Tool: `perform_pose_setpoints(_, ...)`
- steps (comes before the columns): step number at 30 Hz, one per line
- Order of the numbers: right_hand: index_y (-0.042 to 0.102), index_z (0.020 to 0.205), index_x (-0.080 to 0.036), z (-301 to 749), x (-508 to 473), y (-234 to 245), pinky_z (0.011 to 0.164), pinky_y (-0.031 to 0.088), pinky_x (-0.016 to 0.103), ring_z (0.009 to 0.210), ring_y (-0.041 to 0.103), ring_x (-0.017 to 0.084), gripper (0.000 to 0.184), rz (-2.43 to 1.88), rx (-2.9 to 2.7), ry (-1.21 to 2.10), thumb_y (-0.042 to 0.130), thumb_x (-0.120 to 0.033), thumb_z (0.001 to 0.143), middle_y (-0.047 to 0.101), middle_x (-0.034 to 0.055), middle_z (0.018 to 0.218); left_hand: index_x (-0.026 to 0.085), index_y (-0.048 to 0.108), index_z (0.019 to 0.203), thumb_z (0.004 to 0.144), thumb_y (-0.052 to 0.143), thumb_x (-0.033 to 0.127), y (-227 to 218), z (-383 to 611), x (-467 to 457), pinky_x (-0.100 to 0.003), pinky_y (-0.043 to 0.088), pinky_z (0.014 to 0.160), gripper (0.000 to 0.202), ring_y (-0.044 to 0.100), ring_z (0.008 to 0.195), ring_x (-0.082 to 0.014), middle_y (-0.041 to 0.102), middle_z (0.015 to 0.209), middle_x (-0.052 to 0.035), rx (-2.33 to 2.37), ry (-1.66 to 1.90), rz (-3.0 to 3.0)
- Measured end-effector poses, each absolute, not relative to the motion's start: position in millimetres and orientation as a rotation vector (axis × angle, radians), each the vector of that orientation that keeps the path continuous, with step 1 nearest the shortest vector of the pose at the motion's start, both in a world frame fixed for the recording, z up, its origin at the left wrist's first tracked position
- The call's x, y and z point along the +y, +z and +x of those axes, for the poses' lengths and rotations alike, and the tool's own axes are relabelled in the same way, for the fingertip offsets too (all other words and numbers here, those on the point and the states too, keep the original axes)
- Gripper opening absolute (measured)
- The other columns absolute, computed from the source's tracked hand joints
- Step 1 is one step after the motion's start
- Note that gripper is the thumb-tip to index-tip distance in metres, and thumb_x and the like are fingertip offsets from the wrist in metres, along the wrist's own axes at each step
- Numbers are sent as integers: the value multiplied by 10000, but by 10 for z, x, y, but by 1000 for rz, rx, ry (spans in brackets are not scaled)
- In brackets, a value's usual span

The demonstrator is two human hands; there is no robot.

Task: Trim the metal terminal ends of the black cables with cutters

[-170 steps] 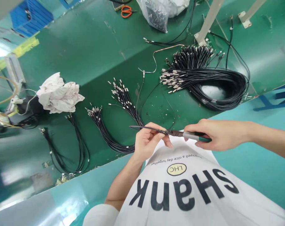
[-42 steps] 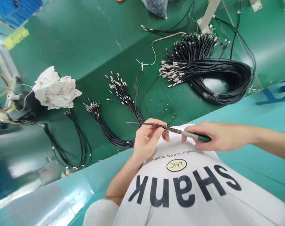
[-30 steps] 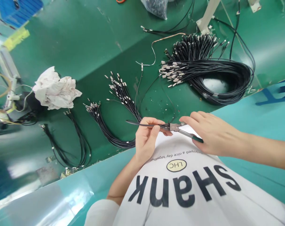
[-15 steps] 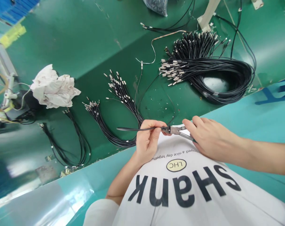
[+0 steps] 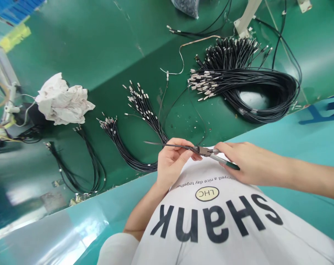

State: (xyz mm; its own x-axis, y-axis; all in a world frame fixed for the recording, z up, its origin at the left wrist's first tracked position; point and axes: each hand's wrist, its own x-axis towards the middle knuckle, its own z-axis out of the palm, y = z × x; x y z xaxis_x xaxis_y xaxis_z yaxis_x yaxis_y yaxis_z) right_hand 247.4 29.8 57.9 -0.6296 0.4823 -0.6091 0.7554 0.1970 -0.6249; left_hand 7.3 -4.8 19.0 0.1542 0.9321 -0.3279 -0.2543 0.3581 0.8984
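Observation:
My left hand (image 5: 173, 159) pinches a thin black cable (image 5: 171, 145) close to my chest, its free end sticking out to the left. My right hand (image 5: 245, 163) is closed round the green handles of small pliers (image 5: 211, 152). The pliers' jaws meet the cable right beside my left fingertips. Both hands hover over the near edge of the green table (image 5: 100, 55).
Several bundles of black cables with metal tips (image 5: 141, 106) lie on the table. A large coil (image 5: 255, 88) sits at the right, a crumpled white cloth (image 5: 62, 101) at the left, and a white post (image 5: 245, 16) at the back.
My right hand shifted its grip on the pliers, spreading its fingers, then closing on the handles again. The cable's free end swung slightly down and back up. The left hand stayed put.

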Motion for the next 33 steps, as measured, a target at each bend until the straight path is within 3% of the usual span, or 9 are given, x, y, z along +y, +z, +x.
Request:
perform_pose_setpoints(9, 535, 1227, -143, 2441, 222, 556, 687, 317, 371, 853, 489, 290, 350, 1264, 2533, -500, 505, -263, 899, 565, 128, 977, 164, 723, 1096, 930, 693, 224, 205, 121, -74, -359, 651, 762, 179, 789, 738, -217, 800, 809, -62, 1213, 1014, 815)
perform_pose_setpoints(13, 518, 1295, -111, 2414, 215, 562, 673, 301, 384, 857, 465, 308, 395, 1291, 2540, -323, 461, -274, 939, 544, 153, 980, 164, 733, 1069, 929, 697, 236, 200, 152, -91, -339, 654, 750, 161, 788, 730, -208, 797, 785, -58, 1258, 1031, 822)
perform_pose_setpoints(16, 536, 1242, -102, 2394, 211, 554, 650, 301, 382, 840, 481, 312, 352, 1278, 2508, -298, 448, -264, 943, 533, 153, 959, 166, 730, 1064, 926, 704, 233, 194, 168, -97, -312, 649, 737, 156, 783, 714, -193, 790, 762, -48, 1278, 1025, 838)
perform_pose_setpoints(20, 548, 1116, -106, 2359, 181, 547, 604, 291, 365, 750, 519, 286, 255, 1214, 2453, -390, 464, -161, 882, 527, 125, 891, 159, 721, 1092, 928, 705, 243, 184, 173, -94, -297, 642, 710, 185, 776, 691, -186, 783, 754, -47, 1301, 1012, 898)
perform_pose_setpoints(24, 524, 1008, -141, 2365, 191, 575, 574, 291, 349, 669, 551, 251, 172, 1183, 2356, -643, 424, -92, 878, 549, 91, 816, 148, 746, 1003, 927, 700, 255, 163, 165, -80, -307, 635, 710, 139, 771, 694, -189, 779, 818, -67, 1322, 1009, 946)
perform_pose_setpoints(27, 487, 1013, -169, 2418, 303, 640, 588, 347, 339, 714, 602, 241, 89, 1115, 2219, -1117, 427, -195, 953, 619, 86, 853, 150, 735, 976, 915, 708, 253, 142, 154, -70, -322, 628, 710, 123, 761, 674, -192, 774, 765, -57, 1298, 962, 890)
perform_pose_setpoints(30, 495, 1026, -209, 2476, 457, 697, 594, 402, 321, 725, 615, 212, 159, 1062, 1970, -1488, 458, -359, 985, 646, 59, 888, 153, 708, 1008, 912, 699, 221, 122, 135, -58, -322, 614, 718, 118, 752, 646, -186, 758, 669, -30, 1258, 896, 799)
perform_pose_setpoints(33, 563, 1053, -236, 2504, 556, 697, 605, 437, 302, 710, 593, 170, 202, 1004, 1785, -1711, 487, -407, 976, 657, 35, 924, 148, 704, 995, 904, 681, 186, 107, 116, -35, -307, 595, 669, 102, 725, 588, -166, 750, 665, -23, 1248, 849, 750)
